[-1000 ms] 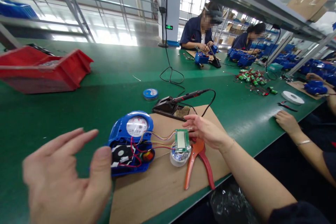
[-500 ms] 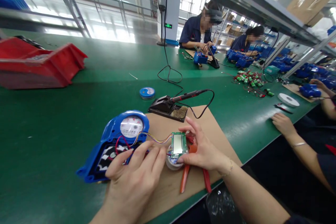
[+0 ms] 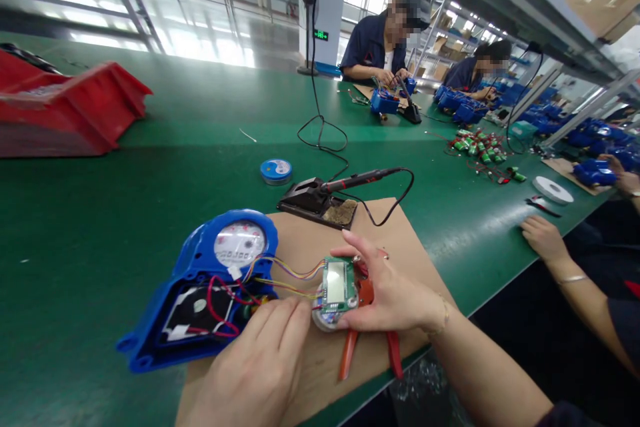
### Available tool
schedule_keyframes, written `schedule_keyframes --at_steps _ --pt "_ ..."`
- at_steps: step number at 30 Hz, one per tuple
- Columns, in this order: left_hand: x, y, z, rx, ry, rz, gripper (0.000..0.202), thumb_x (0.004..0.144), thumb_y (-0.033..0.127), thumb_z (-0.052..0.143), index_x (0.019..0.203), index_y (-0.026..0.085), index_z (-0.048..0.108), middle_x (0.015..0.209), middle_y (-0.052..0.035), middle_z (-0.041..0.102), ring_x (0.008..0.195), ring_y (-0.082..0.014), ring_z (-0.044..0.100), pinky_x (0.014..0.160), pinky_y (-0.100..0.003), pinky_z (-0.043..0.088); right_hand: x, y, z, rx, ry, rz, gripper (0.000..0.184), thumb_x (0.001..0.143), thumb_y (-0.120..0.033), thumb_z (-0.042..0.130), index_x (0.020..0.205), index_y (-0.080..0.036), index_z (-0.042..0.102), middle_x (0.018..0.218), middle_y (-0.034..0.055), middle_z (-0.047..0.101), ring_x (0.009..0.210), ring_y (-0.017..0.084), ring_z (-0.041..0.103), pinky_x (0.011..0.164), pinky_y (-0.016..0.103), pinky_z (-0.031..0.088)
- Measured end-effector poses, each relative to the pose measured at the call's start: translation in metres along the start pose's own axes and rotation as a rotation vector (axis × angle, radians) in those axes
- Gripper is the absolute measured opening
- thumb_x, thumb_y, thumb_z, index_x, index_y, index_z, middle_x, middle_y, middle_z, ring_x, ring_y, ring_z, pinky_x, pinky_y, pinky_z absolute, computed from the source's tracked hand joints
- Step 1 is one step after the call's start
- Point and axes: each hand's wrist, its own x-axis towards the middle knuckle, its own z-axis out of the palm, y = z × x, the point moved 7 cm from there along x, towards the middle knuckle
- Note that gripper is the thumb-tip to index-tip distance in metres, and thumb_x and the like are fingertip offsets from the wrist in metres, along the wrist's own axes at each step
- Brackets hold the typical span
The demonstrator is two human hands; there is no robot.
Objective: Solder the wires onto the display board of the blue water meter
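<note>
The likeliest trouble, I'd judge, is the thin wires (image 3: 295, 273): they span from the meter (image 3: 187, 257) to the board (image 3: 336, 281), just beyond the left fingertips, so a sideways tug by either hand could strain their joints. The board might also tip off the round cup (image 3: 324, 325) beneath it if the right thumb pressed too hard on one edge.

The board lies between the thumb and fingers of the right hand (image 3: 395, 290), which stand apart around its right side; whether they grip it, I cannot tell. The left hand (image 3: 267, 353) has its fingers bunched together, just left of the cup (whatever they may pinch is hidden). Pliers (image 3: 366, 291) lie partly under the right hand.
</note>
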Motion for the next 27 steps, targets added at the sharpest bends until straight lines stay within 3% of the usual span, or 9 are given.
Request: schedule_keyframes --at_steps 6,9,12,20,24,27 --pt "-0.005 -0.004 0.008 -0.227 0.000 -0.057 0.029 0.098 0.008 0.036 0.110 0.010 0.062 0.092 -0.0052 0.065 0.082 -0.0178 0.059 0.083 -0.031 0.046 0.005 -0.001 -0.005 -0.006 -0.028 -0.041 0.110 0.071 -0.027 0.082 0.152 -0.035 0.008 0.137 0.0104 0.051 0.116 0.024 0.060 0.099 0.044 0.051" --pt "-0.019 -0.004 0.015 -0.238 0.024 -0.068 0.029 0.098 0.008 0.038 0.116 0.011 0.061 0.101 -0.0078 0.065 0.091 -0.0192 0.059 0.088 -0.033 0.045 0.009 -0.003 -0.006 -0.034 -0.105 -0.032 0.111 0.072 -0.030 0.081 0.153 -0.033 0.006 0.141 0.0121 0.047 0.117 0.024 0.059 0.098 0.043 0.052" --pt "-0.027 -0.003 0.018 -0.185 0.050 -0.042 0.030 0.098 0.009 0.038 0.115 0.012 0.062 0.101 -0.0093 0.067 0.090 -0.0199 0.062 0.081 -0.032 0.048 0.011 -0.003 -0.006 -0.059 -0.163 -0.008 0.111 0.072 -0.035 0.082 0.153 -0.030 0.006 0.140 0.0137 0.048 0.122 0.026 0.055 0.100 0.044 0.051" --pt "0.010 -0.001 -0.010 -0.165 0.191 -0.083 0.023 0.100 0.015 0.039 0.092 0.011 0.060 0.071 -0.0030 0.070 0.060 -0.0145 0.065 0.058 -0.027 0.047 0.019 -0.016 -0.013 -0.117 -0.140 -0.182 0.102 0.075 -0.023 0.076 0.153 -0.027 0.011 0.145 0.0135 0.043 0.127 0.025 0.051 0.104 0.042 0.048" --pt "0.000 0.000 -0.005 -0.148 0.164 -0.046 0.028 0.100 0.011 0.032 0.103 0.012 0.061 0.084 -0.0054 0.071 0.074 -0.0164 0.067 0.070 -0.028 0.049 0.019 -0.025 -0.010 -0.218 -0.123 -0.230 0.095 0.077 -0.022 0.068 0.153 -0.029 0.012 0.132 0.0101 0.054 0.117 0.024 0.057 0.098 0.042 0.052" --pt "-0.018 0.003 0.007 -0.081 0.102 0.013 0.035 0.097 0.003 0.031 0.114 0.013 0.059 0.094 -0.0070 0.071 0.085 -0.0192 0.066 0.080 -0.031 0.048 0.020 -0.026 -0.006 -0.262 -0.165 -0.212 0.097 0.076 -0.021 0.068 0.153 -0.032 0.010 0.132 0.0092 0.053 0.118 0.026 0.056 0.099 0.044 0.051"
